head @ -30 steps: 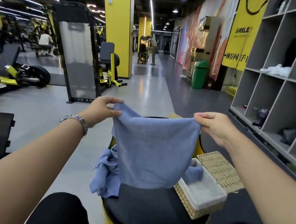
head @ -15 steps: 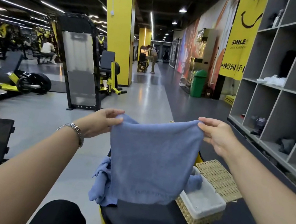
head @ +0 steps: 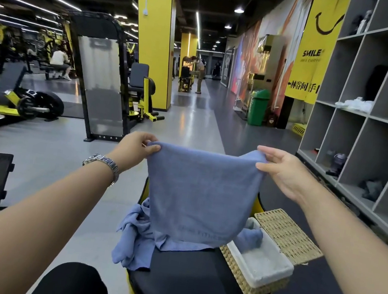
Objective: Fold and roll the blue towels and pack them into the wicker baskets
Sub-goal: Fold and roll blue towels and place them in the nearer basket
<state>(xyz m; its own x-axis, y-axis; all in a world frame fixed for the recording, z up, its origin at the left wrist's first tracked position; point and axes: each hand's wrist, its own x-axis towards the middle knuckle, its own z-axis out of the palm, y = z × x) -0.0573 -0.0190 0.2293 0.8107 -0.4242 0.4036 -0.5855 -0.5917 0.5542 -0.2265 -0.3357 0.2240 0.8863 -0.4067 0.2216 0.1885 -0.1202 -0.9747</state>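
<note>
Partly hidden behind the hanging blue towel [head: 199,195] is the far side of a round stool [head: 192,282], whose matte black cushion and yellow body are cut off by the bottom edge of the view. The towel is held up by its two top corners: the left hand [head: 135,147] is seen pinching one corner between thumb and curled fingers, and the right hand [head: 282,172] is seen pinching the other, its remaining fingers loosely bent. The cloth is soft and finely napped, hangs in a broad tapering panel, and its lower hem reaches the stool top; faint lettering near the hem cannot be read. Beneath and to the left, a crumpled heap of blue towels [head: 134,238] is draped over the stool's edge, its full extent being covered by the held towel. On the stool's right side a wicker basket [head: 241,277] is set, woven of pale straw and lined with white fabric; its hinged woven lid [head: 285,233] is laid open behind it. A small blue bundle [head: 251,238] is seen at the basket's far end, partly masked. A metal-link wristwatch [head: 103,162] is worn on the left wrist. Grey cubby shelves [head: 368,117] are cut off on the right.
</note>
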